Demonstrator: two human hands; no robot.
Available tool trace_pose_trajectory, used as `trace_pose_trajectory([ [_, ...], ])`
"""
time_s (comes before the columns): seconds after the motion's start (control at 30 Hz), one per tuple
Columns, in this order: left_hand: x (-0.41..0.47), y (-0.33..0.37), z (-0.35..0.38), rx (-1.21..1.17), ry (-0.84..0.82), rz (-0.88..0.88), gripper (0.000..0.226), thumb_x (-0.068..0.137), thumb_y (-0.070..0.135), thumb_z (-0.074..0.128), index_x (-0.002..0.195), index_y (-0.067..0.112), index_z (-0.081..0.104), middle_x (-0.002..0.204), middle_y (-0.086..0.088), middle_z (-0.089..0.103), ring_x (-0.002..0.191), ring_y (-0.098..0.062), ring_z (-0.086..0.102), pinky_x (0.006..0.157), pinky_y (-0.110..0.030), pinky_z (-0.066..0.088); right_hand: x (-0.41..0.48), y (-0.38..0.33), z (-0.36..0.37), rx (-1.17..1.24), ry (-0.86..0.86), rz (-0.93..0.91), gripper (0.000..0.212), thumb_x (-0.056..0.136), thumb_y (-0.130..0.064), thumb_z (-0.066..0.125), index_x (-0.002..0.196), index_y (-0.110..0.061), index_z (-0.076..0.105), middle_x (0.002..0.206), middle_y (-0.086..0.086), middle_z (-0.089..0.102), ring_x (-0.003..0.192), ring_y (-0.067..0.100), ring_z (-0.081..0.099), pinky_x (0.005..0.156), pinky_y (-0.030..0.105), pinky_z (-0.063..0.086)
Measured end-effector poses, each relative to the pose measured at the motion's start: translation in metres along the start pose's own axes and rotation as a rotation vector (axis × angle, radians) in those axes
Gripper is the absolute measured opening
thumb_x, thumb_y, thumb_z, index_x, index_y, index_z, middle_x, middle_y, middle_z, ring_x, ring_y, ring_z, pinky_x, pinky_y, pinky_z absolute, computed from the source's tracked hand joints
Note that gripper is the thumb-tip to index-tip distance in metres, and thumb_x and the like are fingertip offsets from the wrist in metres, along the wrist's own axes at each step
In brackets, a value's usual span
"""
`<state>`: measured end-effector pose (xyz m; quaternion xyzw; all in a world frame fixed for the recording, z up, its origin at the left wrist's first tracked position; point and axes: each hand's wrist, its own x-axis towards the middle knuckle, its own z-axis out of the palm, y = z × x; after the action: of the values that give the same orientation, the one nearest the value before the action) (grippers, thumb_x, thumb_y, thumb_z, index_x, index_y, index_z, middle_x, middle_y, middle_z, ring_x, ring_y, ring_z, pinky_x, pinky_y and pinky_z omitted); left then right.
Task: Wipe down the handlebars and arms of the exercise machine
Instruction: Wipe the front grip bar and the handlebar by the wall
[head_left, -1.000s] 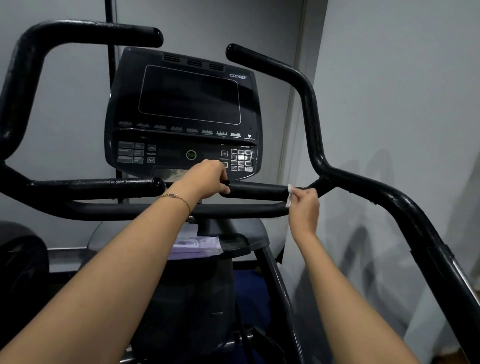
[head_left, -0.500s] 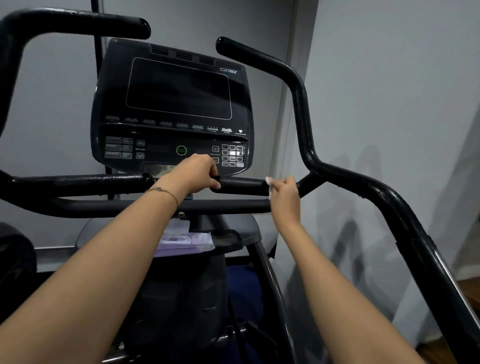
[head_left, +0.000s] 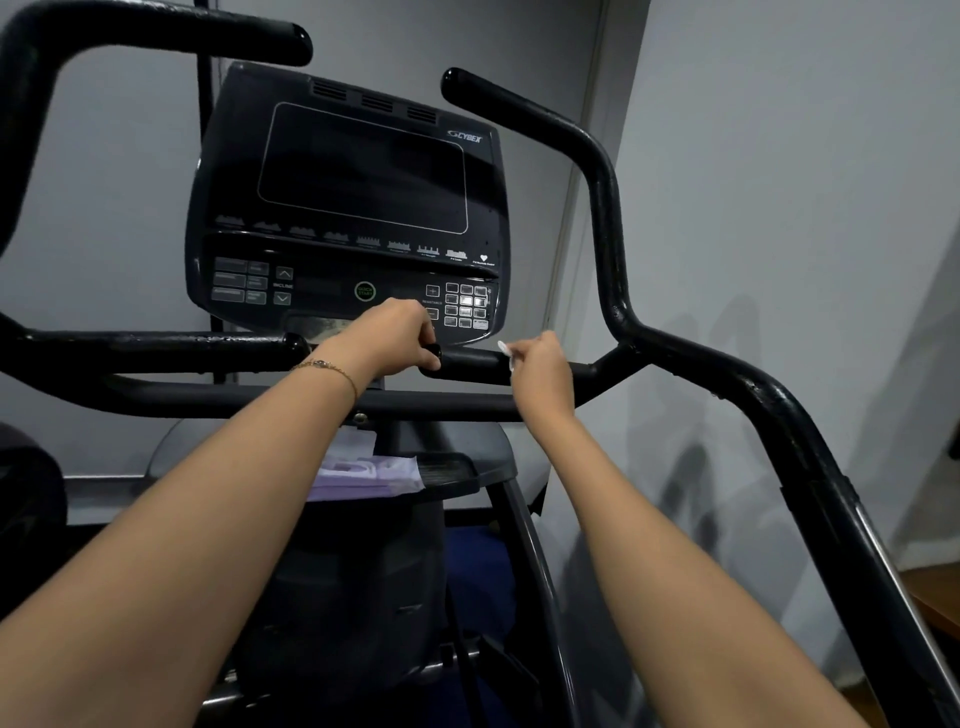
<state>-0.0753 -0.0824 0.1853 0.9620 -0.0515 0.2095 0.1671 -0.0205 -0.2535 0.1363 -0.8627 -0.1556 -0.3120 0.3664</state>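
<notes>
A black exercise machine fills the view, with a dark console (head_left: 353, 208) in the middle. My left hand (head_left: 397, 338) grips the inner end of the short right handlebar (head_left: 475, 364) just below the console. My right hand (head_left: 540, 371) wraps the same bar a little to the right, holding a small white wipe (head_left: 506, 351) against it. The long right arm (head_left: 727, 384) of the machine bends up and away beside that hand. The short left handlebar (head_left: 156, 345) and the upper left arm (head_left: 156, 31) are untouched.
A purple pack (head_left: 374, 475) lies on the tray (head_left: 457, 467) below the handlebars. A lower crossbar (head_left: 234, 397) runs under both short bars. Grey walls stand close behind and on the right. A wooden floor patch (head_left: 935, 597) shows at the right edge.
My right hand has slid the wipe leftward along the short right handlebar, closer to my left hand. My left hand has kept its grip on the bar's end.
</notes>
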Motion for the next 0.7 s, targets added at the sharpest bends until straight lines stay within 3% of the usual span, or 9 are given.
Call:
trace_pose_trajectory([
  [0.2,-0.002,0.000,0.001,-0.015,0.014,-0.004,0.023,0.080,0.022,0.073,0.098,0.010,0.068,0.099,-0.005,0.067,0.091,-0.019,0.061,0.076,-0.027,0.047,-0.010,-0.013,0.014,0.045,-0.081,-0.165,0.021,0.094,-0.023,0.052,0.100,-0.006,0.062,0.076,-0.008,0.044,0.068,0.007,0.048,0.066,0.029,0.041],
  [0.27,-0.002,0.000,0.001,-0.013,0.012,-0.010,0.025,0.080,0.023,0.073,0.100,0.010,0.067,0.101,-0.005,0.066,0.092,-0.020,0.061,0.076,-0.027,0.046,-0.004,-0.004,0.005,-0.056,-0.060,-0.166,0.020,0.095,-0.017,0.050,0.104,-0.009,0.066,0.081,-0.008,0.044,0.073,0.012,0.052,0.068,0.029,0.039],
  [0.4,0.001,0.003,-0.001,0.022,-0.011,-0.013,0.025,0.078,0.022,0.075,0.098,0.009,0.067,0.100,-0.007,0.066,0.091,-0.021,0.062,0.077,-0.029,0.050,0.016,-0.023,-0.003,-0.349,-0.143,-0.185,0.030,0.091,0.002,0.045,0.110,-0.007,0.066,0.102,0.010,0.051,0.094,0.030,0.056,0.072,0.031,0.040],
  [0.57,0.002,0.007,-0.003,0.082,-0.023,-0.003,0.024,0.078,0.021,0.075,0.097,0.010,0.068,0.098,-0.007,0.067,0.089,-0.022,0.062,0.077,-0.033,0.052,0.015,-0.043,0.001,-0.319,-0.183,-0.286,0.027,0.092,-0.007,0.050,0.110,-0.016,0.067,0.112,0.008,0.062,0.101,0.027,0.058,0.079,0.034,0.045],
  [0.7,0.002,0.009,-0.004,0.120,-0.041,-0.009,0.024,0.078,0.024,0.074,0.097,0.010,0.067,0.099,-0.007,0.066,0.089,-0.023,0.062,0.078,-0.035,0.053,0.027,-0.011,-0.024,-0.512,-0.178,-0.180,0.028,0.091,-0.005,0.050,0.110,-0.015,0.068,0.108,0.011,0.065,0.101,0.031,0.058,0.078,0.034,0.045],
])
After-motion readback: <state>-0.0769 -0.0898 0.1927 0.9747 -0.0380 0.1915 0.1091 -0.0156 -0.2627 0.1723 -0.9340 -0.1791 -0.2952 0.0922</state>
